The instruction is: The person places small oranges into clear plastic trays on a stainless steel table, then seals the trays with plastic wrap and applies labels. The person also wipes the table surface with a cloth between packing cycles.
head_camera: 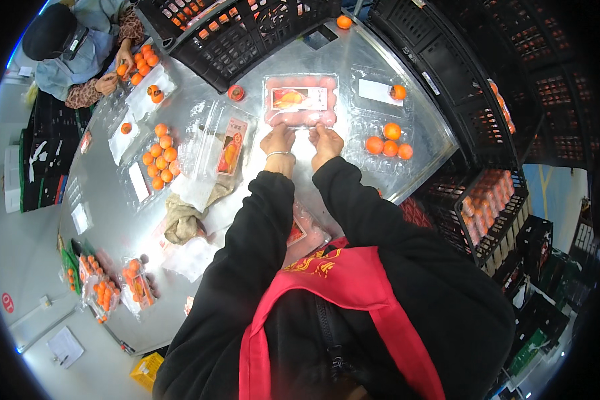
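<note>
A clear plastic clamshell box point(301, 100) full of orange fruit lies before me, its lid down and a printed label on top. My left hand point(278, 145) and my right hand point(326, 142) touch its near edge side by side, fingertips pinched at the rim. To the right stands an open clamshell tray point(377, 145) with several persimmon-like fruits in its cups; one more fruit point(398, 92) rests by a white slip in its lid. Left of my left hand lie empty clear clamshells point(205, 135) with a labelled lid point(232, 146).
Behind the box stands a black plastic crate point(260, 42). Black crates point(430, 75) line the right edge of the metal table point(300, 165). A crumpled cloth point(182, 220) and a partly filled fruit tray point(161, 159) lie to the left. A co-worker's hands point(112, 75) handle fruit at upper left.
</note>
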The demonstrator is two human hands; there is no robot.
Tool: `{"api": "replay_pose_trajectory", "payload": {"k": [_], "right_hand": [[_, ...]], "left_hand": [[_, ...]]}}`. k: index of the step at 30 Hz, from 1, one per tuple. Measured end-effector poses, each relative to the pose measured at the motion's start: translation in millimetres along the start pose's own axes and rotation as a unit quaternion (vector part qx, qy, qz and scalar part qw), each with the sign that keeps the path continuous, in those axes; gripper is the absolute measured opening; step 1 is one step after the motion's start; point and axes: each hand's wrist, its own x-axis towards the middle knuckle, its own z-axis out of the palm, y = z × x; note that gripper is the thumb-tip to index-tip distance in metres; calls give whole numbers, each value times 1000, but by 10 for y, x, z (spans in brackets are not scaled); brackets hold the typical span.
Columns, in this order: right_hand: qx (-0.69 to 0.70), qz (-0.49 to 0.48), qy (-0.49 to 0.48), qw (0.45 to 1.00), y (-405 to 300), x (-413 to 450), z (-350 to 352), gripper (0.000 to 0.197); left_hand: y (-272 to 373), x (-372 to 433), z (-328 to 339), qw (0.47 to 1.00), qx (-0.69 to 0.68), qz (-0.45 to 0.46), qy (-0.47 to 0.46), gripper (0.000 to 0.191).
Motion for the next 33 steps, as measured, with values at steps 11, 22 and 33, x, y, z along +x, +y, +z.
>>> {"api": "replay_pose_trajectory", "payload": {"k": [11, 22, 33], "right_hand": [[8, 37, -19, 999, -82, 55, -10, 13], [-63, -117, -14, 991, -243, -261, -114, 16], [-46, -261, -86, 960, -1618, -897, -699, 18]], "left_hand": [[197, -42, -77, 993, 97, -32, -64, 27], [582, 301, -306, 947, 149, -141, -249, 39], [467, -872, 294, 880, 332, 68, -332, 20]]}}
